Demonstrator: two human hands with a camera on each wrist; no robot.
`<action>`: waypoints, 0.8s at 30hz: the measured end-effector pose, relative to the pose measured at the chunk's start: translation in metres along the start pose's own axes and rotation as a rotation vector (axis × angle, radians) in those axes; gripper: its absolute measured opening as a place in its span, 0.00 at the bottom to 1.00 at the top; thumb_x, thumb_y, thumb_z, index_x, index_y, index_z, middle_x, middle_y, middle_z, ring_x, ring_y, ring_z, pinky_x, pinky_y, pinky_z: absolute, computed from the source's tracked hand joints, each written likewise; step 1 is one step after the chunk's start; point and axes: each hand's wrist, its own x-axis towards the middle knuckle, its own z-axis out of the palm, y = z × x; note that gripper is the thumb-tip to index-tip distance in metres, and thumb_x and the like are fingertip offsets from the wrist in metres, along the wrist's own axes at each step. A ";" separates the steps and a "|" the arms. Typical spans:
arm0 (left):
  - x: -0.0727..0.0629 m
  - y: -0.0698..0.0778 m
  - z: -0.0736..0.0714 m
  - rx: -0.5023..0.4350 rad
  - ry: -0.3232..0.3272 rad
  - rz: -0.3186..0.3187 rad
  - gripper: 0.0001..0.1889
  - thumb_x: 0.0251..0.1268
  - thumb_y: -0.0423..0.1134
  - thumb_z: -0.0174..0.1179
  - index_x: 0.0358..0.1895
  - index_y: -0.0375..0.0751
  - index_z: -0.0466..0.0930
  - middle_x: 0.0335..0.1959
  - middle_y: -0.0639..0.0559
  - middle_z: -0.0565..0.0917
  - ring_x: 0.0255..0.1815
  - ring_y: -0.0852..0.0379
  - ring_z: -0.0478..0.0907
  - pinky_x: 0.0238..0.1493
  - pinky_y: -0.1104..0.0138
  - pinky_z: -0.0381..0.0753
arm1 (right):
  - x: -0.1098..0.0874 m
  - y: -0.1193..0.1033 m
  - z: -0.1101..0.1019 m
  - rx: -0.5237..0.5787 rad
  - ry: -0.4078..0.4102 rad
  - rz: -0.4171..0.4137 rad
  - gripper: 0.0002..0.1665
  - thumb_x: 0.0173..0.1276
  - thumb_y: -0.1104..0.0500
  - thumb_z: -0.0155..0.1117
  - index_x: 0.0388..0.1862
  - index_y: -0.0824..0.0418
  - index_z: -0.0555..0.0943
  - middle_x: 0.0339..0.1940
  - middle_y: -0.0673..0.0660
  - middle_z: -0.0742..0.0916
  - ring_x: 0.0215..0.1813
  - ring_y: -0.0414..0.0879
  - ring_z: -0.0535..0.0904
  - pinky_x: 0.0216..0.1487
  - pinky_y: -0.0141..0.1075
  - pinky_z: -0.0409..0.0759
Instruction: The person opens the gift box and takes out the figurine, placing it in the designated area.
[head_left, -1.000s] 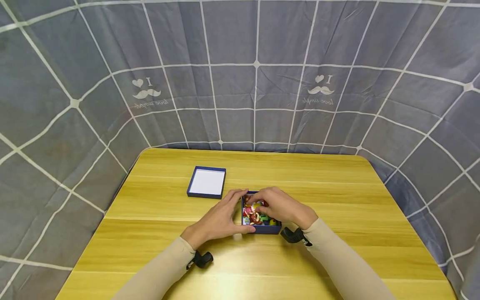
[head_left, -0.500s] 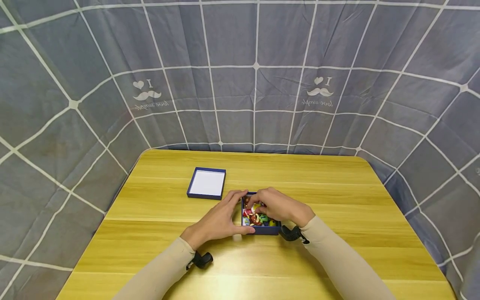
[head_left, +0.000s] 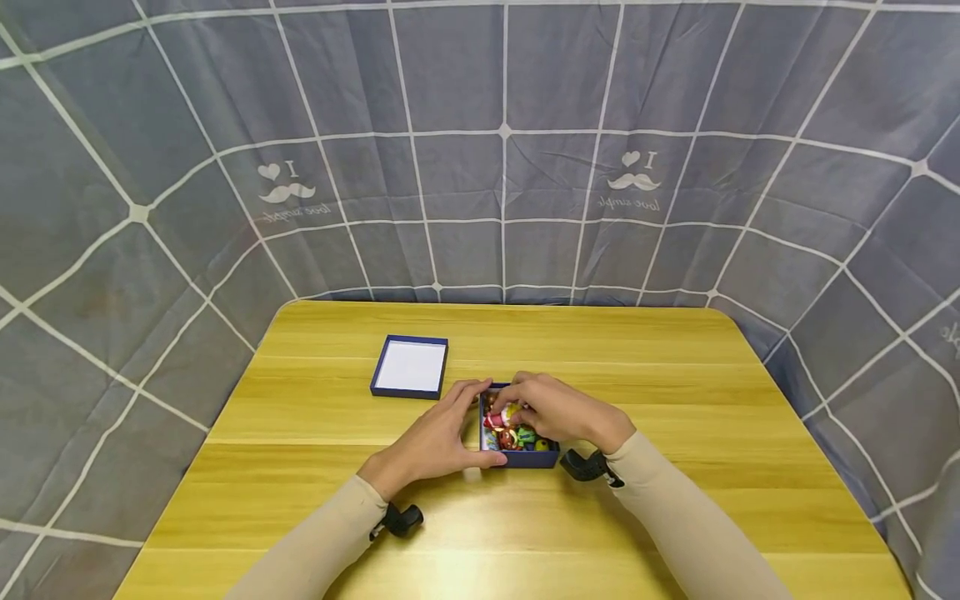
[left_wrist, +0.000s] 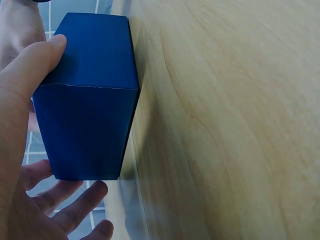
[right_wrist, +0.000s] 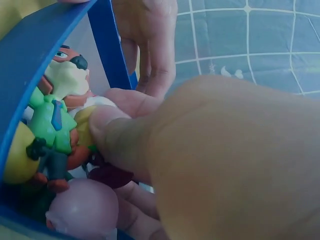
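Observation:
A dark blue box [head_left: 531,459] full of small colourful toy figurines stands on the table. My left hand [head_left: 433,437] holds its left side, thumb at the front wall and fingertips at the back corner. In the left wrist view, the thumb presses one blue wall of the box [left_wrist: 87,132] while the fingers reach around the far end. Inside the box, my right hand [head_left: 566,412] pinches a red, white and yellow figurine [head_left: 495,420], partly hidden by the fingers. Beside it lies a fox figurine in a green shirt and tie [right_wrist: 52,122]. A pale round-headed figurine [right_wrist: 85,207] is nearer.
The box's blue lid [head_left: 409,367], white inside, lies inner side up on the wooden table [head_left: 637,350], behind and left of the box. A grey checked curtain [head_left: 465,183] surrounds the table's back and sides. A black strap device [head_left: 585,466] sits on each wrist.
The red and white figurine in the right fingers has shifted and shows more above the others. The left hand keeps its hold on the box. The whole head view has drifted slightly.

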 end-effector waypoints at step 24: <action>0.000 0.003 0.001 0.007 0.012 0.004 0.64 0.66 0.72 0.82 0.96 0.48 0.58 0.90 0.47 0.69 0.86 0.41 0.77 0.85 0.39 0.80 | -0.028 0.002 -0.011 0.177 0.145 0.051 0.14 0.88 0.57 0.74 0.67 0.52 0.87 0.62 0.55 0.88 0.54 0.42 0.91 0.56 0.34 0.92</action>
